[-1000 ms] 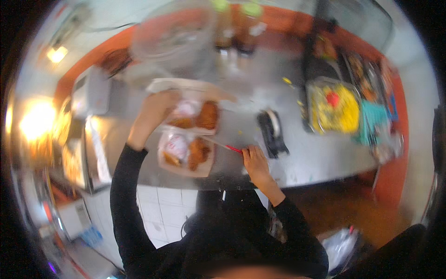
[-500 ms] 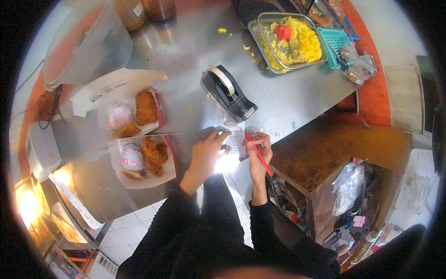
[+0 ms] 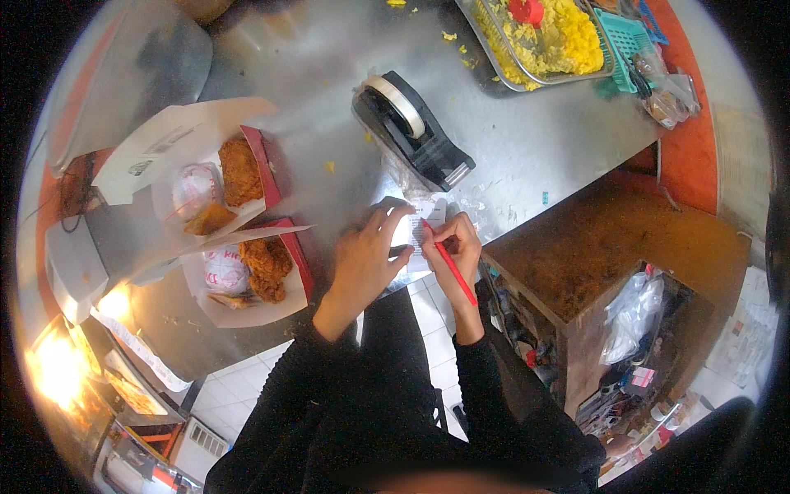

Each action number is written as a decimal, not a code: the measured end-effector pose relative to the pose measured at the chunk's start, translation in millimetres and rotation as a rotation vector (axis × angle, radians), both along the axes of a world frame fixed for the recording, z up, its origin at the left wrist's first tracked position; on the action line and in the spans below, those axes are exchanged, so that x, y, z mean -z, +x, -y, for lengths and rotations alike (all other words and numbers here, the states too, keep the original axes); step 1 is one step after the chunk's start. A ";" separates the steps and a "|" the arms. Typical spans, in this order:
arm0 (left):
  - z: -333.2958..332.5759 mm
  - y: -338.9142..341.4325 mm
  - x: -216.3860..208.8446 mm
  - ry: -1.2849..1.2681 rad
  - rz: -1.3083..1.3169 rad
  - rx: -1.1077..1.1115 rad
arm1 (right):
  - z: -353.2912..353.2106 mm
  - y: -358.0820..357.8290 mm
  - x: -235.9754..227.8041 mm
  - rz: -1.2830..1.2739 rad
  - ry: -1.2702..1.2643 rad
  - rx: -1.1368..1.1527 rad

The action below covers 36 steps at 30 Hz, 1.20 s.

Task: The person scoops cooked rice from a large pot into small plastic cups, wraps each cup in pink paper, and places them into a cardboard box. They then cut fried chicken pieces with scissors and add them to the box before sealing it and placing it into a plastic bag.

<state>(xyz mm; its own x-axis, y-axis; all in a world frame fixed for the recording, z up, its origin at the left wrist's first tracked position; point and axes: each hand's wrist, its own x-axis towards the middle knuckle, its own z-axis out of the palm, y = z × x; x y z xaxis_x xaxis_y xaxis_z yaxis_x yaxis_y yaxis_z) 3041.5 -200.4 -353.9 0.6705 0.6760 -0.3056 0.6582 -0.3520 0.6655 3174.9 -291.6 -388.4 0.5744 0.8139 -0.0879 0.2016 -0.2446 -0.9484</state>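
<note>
My left hand (image 3: 369, 255) lies flat with fingers spread, pressing down a small white paper slip (image 3: 420, 234) at the front edge of the steel counter (image 3: 527, 148). My right hand (image 3: 455, 247) grips a red pen (image 3: 447, 262) with its tip on the slip. A black tape dispenser (image 3: 415, 132) with a white roll stands just beyond the slip. To the left lie two open white and red food boxes (image 3: 255, 272) holding fried chicken (image 3: 240, 169) and wrapped buns.
A metal tray of yellow rice (image 3: 539, 37) sits at the back right beside a teal basket (image 3: 624, 37). A clear plastic container (image 3: 123, 74) stands at the back left. A brown wooden shelf unit (image 3: 609, 247) with bags is on my right.
A second ago my left hand was at the food boxes; it came over to the slip. The view has swung down and closer to the counter's edge, and my right hand now writes.
</note>
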 end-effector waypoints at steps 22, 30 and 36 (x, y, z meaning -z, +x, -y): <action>-0.9 -4.7 1.9 0.060 0.017 0.022 | 19.2 -10.8 6.6 -0.007 0.072 -0.089; -0.9 -4.1 8.8 0.083 0.048 0.034 | 19.5 -6.7 8.2 -0.052 -0.018 -0.118; -1.3 -4.8 6.1 0.064 0.035 0.038 | 29.6 -13.4 13.5 -0.096 0.072 -0.065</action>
<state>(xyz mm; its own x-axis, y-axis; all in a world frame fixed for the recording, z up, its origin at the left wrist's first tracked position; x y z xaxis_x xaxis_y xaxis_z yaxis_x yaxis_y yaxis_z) 3036.7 -199.1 -360.1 0.7054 0.6675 -0.2386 0.6205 -0.4187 0.6631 3161.5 -321.2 -402.0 0.5117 0.8554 -0.0801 0.1220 -0.1646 -0.9788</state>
